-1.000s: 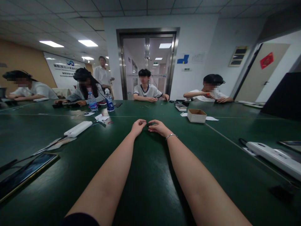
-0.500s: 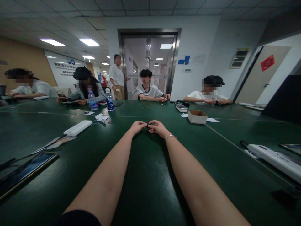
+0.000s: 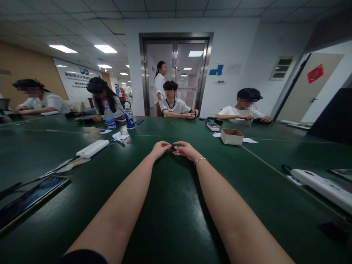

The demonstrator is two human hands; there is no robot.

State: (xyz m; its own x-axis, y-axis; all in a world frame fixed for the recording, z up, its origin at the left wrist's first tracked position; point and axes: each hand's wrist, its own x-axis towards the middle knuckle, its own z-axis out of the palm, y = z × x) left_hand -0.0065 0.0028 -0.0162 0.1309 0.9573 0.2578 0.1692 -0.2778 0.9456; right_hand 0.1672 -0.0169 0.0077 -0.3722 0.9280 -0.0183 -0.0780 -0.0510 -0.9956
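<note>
Both my arms reach forward over the dark green table (image 3: 170,205). Between my fingertips is a small black object (image 3: 172,146), too small to tell its kind. My left hand (image 3: 161,149) pinches it from the left with thumb and forefinger. From the other side, the fingers of my right hand (image 3: 184,150) close on it too, and they hide part of it. A silvery bracelet (image 3: 201,159) circles my right wrist. The hands are just above the tabletop; whether they touch it I cannot tell.
An open cardboard box (image 3: 231,137) stands ahead to the right. White power strips lie left (image 3: 92,148) and right (image 3: 320,183). A phone (image 3: 30,201) is near my left arm. Two bottles (image 3: 110,118) stand further back. Several people sit around the table; one person (image 3: 159,84) stands behind.
The standing person has moved right, in front of the glass door. My hands stay nearly in place, still at the small black object. The view has shifted very slightly.
</note>
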